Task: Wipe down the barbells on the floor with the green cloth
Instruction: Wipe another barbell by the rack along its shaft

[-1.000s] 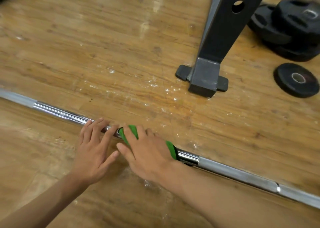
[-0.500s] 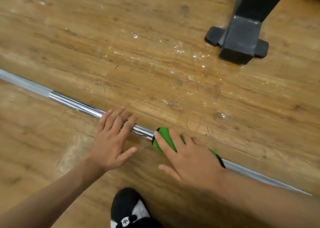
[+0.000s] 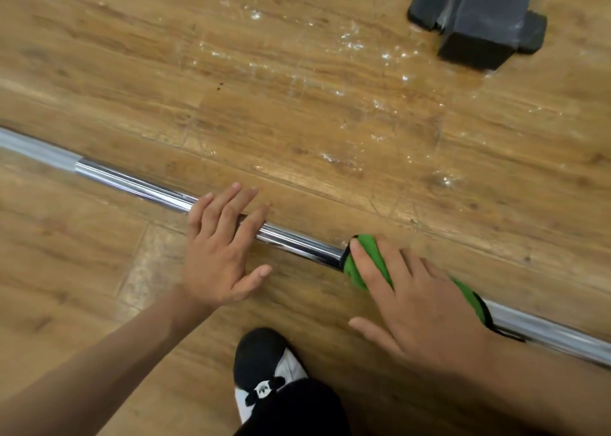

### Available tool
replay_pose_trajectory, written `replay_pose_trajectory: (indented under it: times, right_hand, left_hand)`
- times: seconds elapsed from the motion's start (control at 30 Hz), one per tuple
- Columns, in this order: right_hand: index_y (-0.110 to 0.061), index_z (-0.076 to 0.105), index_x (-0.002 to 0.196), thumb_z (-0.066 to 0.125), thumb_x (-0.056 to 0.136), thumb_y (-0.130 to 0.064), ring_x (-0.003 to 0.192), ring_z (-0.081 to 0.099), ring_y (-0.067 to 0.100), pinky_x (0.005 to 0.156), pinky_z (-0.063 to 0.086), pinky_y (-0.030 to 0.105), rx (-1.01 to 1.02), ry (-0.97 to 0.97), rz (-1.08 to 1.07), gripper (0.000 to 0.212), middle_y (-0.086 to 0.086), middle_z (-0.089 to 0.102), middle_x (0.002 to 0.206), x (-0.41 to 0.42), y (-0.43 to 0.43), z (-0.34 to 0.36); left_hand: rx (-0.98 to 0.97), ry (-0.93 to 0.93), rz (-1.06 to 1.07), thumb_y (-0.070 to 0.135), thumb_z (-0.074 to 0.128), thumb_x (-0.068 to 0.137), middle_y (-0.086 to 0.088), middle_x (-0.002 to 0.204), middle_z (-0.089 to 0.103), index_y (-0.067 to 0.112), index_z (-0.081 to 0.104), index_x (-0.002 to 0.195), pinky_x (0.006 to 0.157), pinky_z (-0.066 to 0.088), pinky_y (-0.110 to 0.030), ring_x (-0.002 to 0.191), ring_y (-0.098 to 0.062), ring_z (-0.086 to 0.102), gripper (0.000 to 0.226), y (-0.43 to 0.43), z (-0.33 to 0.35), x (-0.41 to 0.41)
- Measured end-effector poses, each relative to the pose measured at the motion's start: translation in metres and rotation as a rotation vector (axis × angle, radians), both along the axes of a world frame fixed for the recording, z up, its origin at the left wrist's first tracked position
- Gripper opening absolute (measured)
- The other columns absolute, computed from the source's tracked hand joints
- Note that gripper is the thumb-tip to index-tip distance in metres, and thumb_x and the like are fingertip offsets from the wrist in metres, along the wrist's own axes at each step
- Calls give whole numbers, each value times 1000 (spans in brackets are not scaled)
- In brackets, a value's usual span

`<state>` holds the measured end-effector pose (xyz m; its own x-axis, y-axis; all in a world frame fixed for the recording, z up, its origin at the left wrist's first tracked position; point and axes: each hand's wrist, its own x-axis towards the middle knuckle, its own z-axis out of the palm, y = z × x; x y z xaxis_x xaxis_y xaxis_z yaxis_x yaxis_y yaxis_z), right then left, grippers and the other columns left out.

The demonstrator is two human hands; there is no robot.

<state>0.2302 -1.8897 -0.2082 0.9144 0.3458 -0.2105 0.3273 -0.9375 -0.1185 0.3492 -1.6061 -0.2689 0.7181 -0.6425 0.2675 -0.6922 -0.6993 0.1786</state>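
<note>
A chrome barbell [image 3: 297, 242] lies on the wooden floor, running from the left edge down to the lower right. My left hand [image 3: 221, 247] rests flat on the bar with straight fingers. To its right, my right hand [image 3: 410, 296] presses the green cloth [image 3: 363, 263] onto the bar with fingers spread. The cloth wraps over the bar and shows at both sides of my right hand, with a black edge at its left end. A bare stretch of shiny bar separates my two hands.
The dark metal foot of a rack [image 3: 479, 25] stands on the floor at the top right. White scuff marks [image 3: 347, 41] dot the boards beyond the bar. My black and white shoe [image 3: 267, 366] sits near the bottom centre.
My right hand and the green cloth have slid to the right along the bar, away from my left hand. The view has tilted down, so the weight plates left the frame and my shoe appeared.
</note>
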Motion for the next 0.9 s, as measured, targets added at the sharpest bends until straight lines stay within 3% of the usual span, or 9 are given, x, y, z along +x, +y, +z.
replay_pose_trajectory:
  times: [0.2,0.4,0.53,0.6,0.77,0.9]
  right_hand:
    - [-16,35,159,6,105,-64,101,68,30,70,56,39,142,-5,-163,78,12,58,136,64,56,5]
    - [-12,43,151,14,109,-60,94,69,34,58,56,37,50,-21,-174,70,15,62,128,27,-47,0]
    - [-14,59,134,13,108,-59,74,68,27,47,36,26,69,-138,-305,69,8,66,107,49,-42,0]
    - [-18,60,129,13,107,-60,71,66,25,50,29,24,91,-174,-371,67,5,65,101,73,-13,-1]
    - [-23,61,122,7,104,-59,76,66,28,57,46,35,161,-167,-438,68,3,65,98,134,38,-4]
    - [-26,63,126,5,109,-54,68,58,20,54,41,28,206,-233,-464,67,-1,62,93,120,-2,-9]
  left_hand:
    - [24,-49,-36,64,14,105,-18,147,57,7,61,140,118,27,-54,144,-37,45,82,-12,3,25]
    - [3,-153,2,58,27,104,-14,135,65,6,67,132,117,28,-49,141,-36,49,71,-35,3,52]
    - [43,-174,-57,57,31,103,-14,132,65,6,66,133,112,30,-49,139,-37,51,69,-40,5,75]
    - [48,-170,-80,57,32,103,-14,130,66,6,65,133,108,32,-50,136,-37,53,68,-44,8,85]
    - [58,-156,-54,56,31,106,-13,124,67,6,64,132,103,38,-52,132,-37,56,66,-57,10,103]
    - [64,-165,-79,57,31,106,-13,124,67,7,64,131,106,37,-52,131,-36,57,65,-66,10,121]
